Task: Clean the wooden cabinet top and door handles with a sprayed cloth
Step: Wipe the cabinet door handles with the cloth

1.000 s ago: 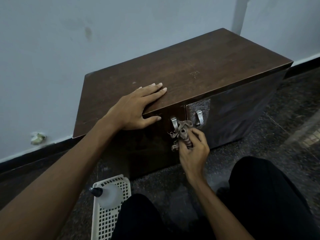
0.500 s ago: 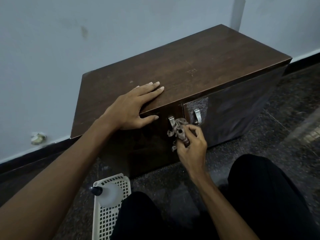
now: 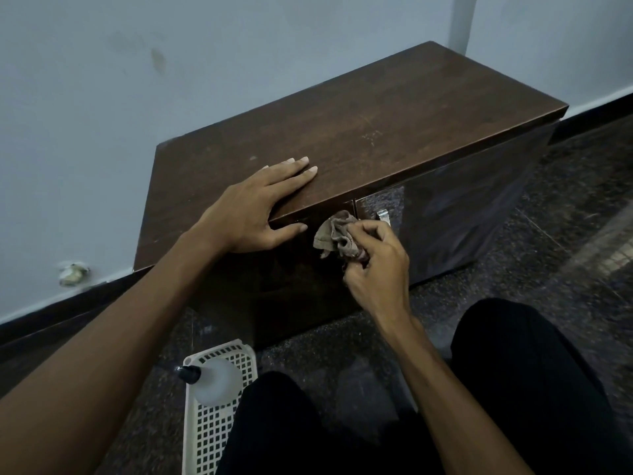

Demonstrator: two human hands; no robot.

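A low dark wooden cabinet (image 3: 394, 125) stands against the wall, its two doors facing me. My left hand (image 3: 260, 207) lies flat on the front edge of the top, fingers straight, thumb hanging over the edge. My right hand (image 3: 373, 262) grips a crumpled brownish cloth (image 3: 337, 236) and holds it against the upper corner of the left door, where the cloth hides that door's handle. The right door's metal handle (image 3: 384, 217) shows just above my right knuckles.
A white lattice basket (image 3: 219, 433) lies on the dark speckled floor at the lower left, with a translucent spray bottle (image 3: 214, 380) with a black cap in it. My knees in black trousers fill the bottom. The pale wall runs behind the cabinet.
My right hand has lifted the cloth up over the left door's handle, which was visible before and is now covered. My left hand has stayed flat on the top.
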